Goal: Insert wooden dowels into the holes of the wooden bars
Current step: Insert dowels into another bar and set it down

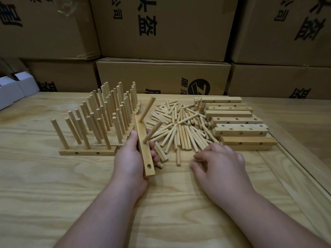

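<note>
Wooden bar (144, 149) sits near the middle of the view, held off the wooden table (53, 185), its long axis running from about six o'clock at the near end toward twelve o'clock at the far end, leaning slightly to eleven. Starting at nine o'clock, the finished bars (87, 152) lie in rows on the table, each bristling with upright dowels, the rows receding toward eleven o'clock. Just right of them the left hand (131, 160) grasps the bar around its middle, thumb on the left face and fingers wrapped behind on the right. Two dowels stand out of the bar's face, both slanting up toward one o'clock: the far dowel (147, 109) near the far end and the near dowel (153, 130) about midway along. An open hole (149, 165) shows near the bar's near end. At about one o'clock from the bar spreads the pile of loose dowels (179, 126), lying flat in many directions. Next, at three o'clock, the right hand (220, 161) rests on the table beside the pile, its fingers loosely curled with the tips toward nine o'clock; whether they pinch a dowel cannot be told. Toward two o'clock is the stack of empty bars (236, 126), long axes running left to right. Cardboard boxes (161, 33) fill the background at twelve o'clock.
</note>
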Motion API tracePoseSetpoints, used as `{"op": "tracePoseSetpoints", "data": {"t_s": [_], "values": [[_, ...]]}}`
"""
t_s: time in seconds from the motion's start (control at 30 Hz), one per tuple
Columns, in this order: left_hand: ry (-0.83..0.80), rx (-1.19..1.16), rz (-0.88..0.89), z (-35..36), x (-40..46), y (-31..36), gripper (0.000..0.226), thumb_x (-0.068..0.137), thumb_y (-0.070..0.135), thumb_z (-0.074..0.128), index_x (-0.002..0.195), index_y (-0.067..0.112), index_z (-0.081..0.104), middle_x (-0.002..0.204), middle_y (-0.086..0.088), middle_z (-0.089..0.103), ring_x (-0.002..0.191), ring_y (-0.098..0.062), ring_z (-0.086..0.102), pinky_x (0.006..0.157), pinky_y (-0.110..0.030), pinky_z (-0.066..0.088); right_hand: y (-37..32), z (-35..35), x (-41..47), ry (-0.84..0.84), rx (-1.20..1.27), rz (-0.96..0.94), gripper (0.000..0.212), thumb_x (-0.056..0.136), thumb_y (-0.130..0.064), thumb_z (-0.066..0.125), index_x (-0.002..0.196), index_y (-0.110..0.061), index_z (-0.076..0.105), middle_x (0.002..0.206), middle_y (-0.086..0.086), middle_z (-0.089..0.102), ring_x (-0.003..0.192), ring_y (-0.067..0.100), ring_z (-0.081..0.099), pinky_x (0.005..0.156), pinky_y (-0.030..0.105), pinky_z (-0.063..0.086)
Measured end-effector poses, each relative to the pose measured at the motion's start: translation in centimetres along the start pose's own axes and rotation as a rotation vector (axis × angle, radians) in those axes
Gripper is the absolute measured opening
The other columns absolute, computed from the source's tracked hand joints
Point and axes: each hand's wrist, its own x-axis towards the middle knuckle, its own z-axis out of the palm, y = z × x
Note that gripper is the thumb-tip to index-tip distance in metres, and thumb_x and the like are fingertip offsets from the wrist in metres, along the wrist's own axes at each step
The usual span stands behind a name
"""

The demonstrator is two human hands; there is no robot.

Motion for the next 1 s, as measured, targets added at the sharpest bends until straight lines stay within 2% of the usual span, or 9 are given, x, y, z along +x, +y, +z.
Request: {"op": "tracePoseSetpoints", "data": {"t_s": [0.1,0.2,0.27,0.4,0.47,0.57,0.73,0.87,1.0], "values": [[-0.009,0.005,0.009,-0.1,0.0,-0.1,0.042,0.103,0.043,0.048,0.099,0.011,0.076,0.061,-0.002,0.059,0.046,-0.012,0.051,0.044,-0.027,0.046,-0.1,-0.3,0.0,-0.02,0.105,-0.042,0.035,0.093,-0.052,0.052,0.125,-0.043,0.064,0.112,-0.024,0.047,0.112,0.002,0.037,0.1,0.034,0.028],[-0.011,0.015,0.025,-0.1,0.2,-0.2,0.042,0.104,0.043,0.047,0.098,0.012,0.075,0.061,-0.002,0.059,0.046,-0.012,0.05,0.044,-0.027,0.045,-0.6,-0.1,-0.4,-0.155,0.15,-0.189,0.044,0.092,-0.061,0.036,0.133,-0.054,0.052,0.131,-0.027,0.036,0.125,0.0,0.023,0.106,0.035,0.015],[-0.014,0.017,0.031,-0.1,0.3,-0.3,0.042,0.104,0.043,0.047,0.097,0.012,0.075,0.061,-0.002,0.059,0.046,-0.012,0.05,0.044,-0.027,0.045,-0.7,0.1,-0.6,-0.176,0.122,-0.222,0.043,0.091,-0.063,0.034,0.12,-0.05,0.063,0.125,-0.028,0.043,0.123,0.002,0.028,0.106,0.037,0.018],[-0.002,0.012,0.023,-0.1,0.2,-0.3,0.044,0.103,0.044,0.048,0.094,0.013,0.078,0.062,-0.002,0.06,0.046,-0.012,0.051,0.043,-0.027,0.046,-0.5,-0.2,-0.1,-0.039,0.154,-0.144,0.021,0.09,-0.051,0.057,0.089,-0.036,0.071,0.093,-0.023,0.056,0.1,0.002,0.048,0.099,0.037,0.039],[0.003,0.014,0.023,-0.1,0.2,-0.2,0.045,0.103,0.044,0.049,0.09,0.014,0.08,0.062,-0.002,0.06,0.046,-0.012,0.052,0.043,-0.028,0.046,-0.4,-0.3,0.0,-0.023,0.161,-0.096,0.018,0.087,-0.053,0.062,0.094,-0.038,0.069,0.093,-0.023,0.056,0.098,0.002,0.05,0.097,0.035,0.044],[0.005,0.02,0.023,0.0,0.1,-0.2,0.047,0.103,0.044,0.049,0.083,0.016,0.081,0.062,-0.002,0.061,0.046,-0.012,0.052,0.044,-0.028,0.046,-0.1,0.1,0.0,-0.07,0.097,-0.031,0.031,0.088,-0.055,0.061,0.11,-0.035,0.069,0.102,-0.019,0.055,0.108,0.007,0.048,0.1,0.035,0.041],[0.001,0.017,0.019,0.2,-0.3,0.1,0.05,0.103,0.043,0.048,0.071,0.024,0.082,0.061,-0.002,0.061,0.047,-0.012,0.052,0.045,-0.028,0.046,0.1,0.0,0.2,0.049,0.171,-0.014,0.008,0.09,-0.038,0.06,0.093,-0.034,0.067,0.093,-0.02,0.052,0.095,0.005,0.05,0.091,0.034,0.046],[-0.006,0.005,0.021,0.3,-0.5,0.2,0.052,0.103,0.043,0.049,0.066,0.026,0.08,0.061,-0.002,0.062,0.046,-0.012,0.052,0.045,-0.027,0.047,-0.5,-0.7,-0.2,0.116,0.486,-0.185,0.004,0.091,-0.033,0.059,0.093,-0.033,0.062,0.083,-0.022,0.056,0.083,0.003,0.056,0.071,0.029,0.047],[-0.013,-0.032,-0.008,0.3,-0.4,0.3,0.047,0.103,0.044,0.05,0.078,0.02,0.082,0.061,-0.001,0.061,0.045,-0.011,0.052,0.043,-0.024,0.046,-1.0,-0.8,-0.8,0.111,0.503,-0.434,0.009,0.087,-0.024,0.066,0.095,-0.022,0.069,0.087,-0.02,0.061,0.088,0.003,0.058,0.08,0.034,0.049]]}}
